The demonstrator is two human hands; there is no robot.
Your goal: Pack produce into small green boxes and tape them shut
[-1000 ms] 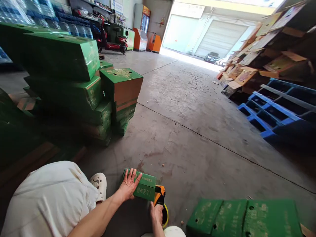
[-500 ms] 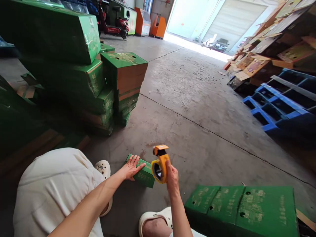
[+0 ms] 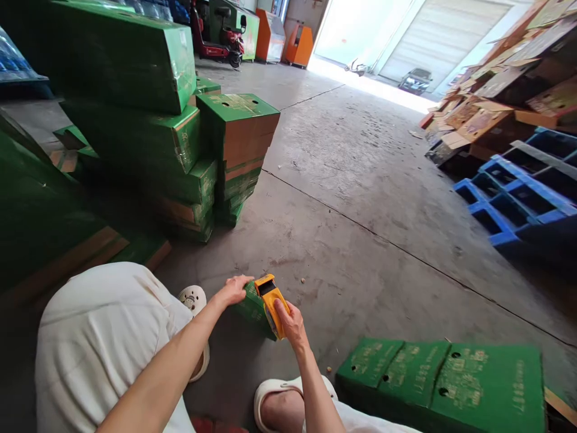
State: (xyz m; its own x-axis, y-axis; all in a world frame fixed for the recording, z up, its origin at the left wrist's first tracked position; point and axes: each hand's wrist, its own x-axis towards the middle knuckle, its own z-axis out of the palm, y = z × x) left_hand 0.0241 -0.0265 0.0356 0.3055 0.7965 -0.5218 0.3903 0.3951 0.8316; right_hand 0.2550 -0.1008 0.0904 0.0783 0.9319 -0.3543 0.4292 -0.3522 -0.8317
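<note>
A small green cardboard box (image 3: 253,310) lies on the floor between my feet. My left hand (image 3: 236,290) is closed over its left end, with the fingers reaching along the far edge; the fingertips are partly hidden. In my right hand (image 3: 291,322) is a yellow tape dispenser (image 3: 273,304), gripped by its body. Its front end sits over the top of the box and hides part of it. From this angle I cannot tell whether tape is stuck to the cardboard.
Stacked green cartons (image 3: 180,138) stand at the left. Flat green boxes (image 3: 451,376) lie at the lower right. Blue pallets (image 3: 518,186) and piled open cartons (image 3: 487,120) line the right side. A red scooter (image 3: 220,45) and orange cabinets (image 3: 298,45) stand at the back.
My right hand has brought the tape dispenser left and tilted it over the box. My left hand has shifted from lying on the box's top to its left end.
</note>
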